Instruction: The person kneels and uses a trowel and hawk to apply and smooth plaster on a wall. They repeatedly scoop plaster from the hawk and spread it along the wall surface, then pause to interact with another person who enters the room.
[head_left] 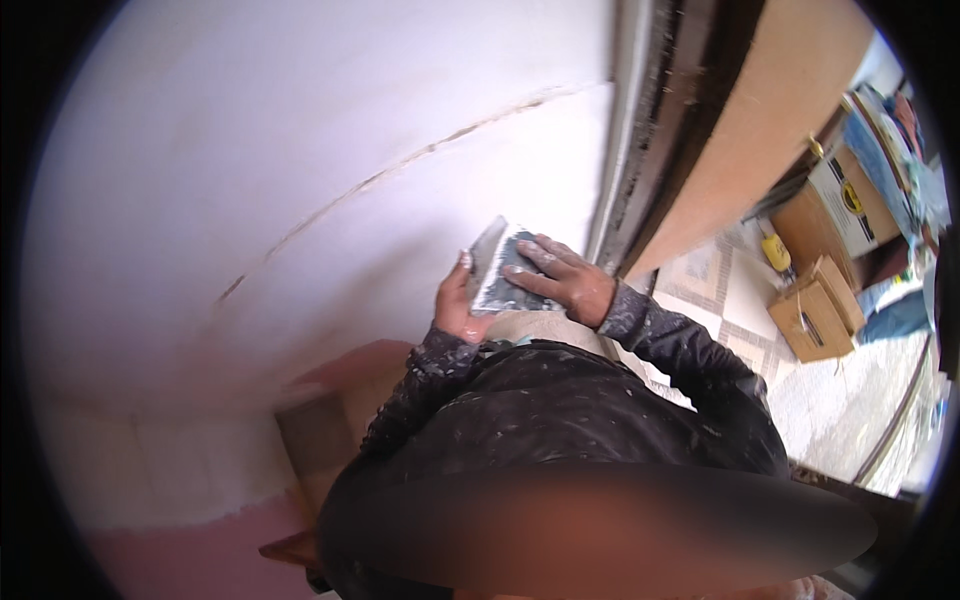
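In front of my chest, both hands are on a flat, straight-edged plastering blade (513, 285), dark grey and smeared with white filler. A paler grey face (488, 252) rises at its left; I cannot tell whether it is a second blade. My left hand (460, 303) grips the left and lower side, with one fingertip pointing up. My right hand (562, 278) lies over the right side, its fingers across the dark face and its thumb hidden. White filler coats the fingers and dark sleeves. Just beyond is a white wall (400, 240) with a long, thin crack (375, 178).
To the right stand a door frame (655, 130) and a tan door (765, 110). Past them, cardboard boxes (815, 315) and a yellow container (777, 252) sit on the tiled floor (700, 270). Pink paint (200, 555) covers the lower wall at left.
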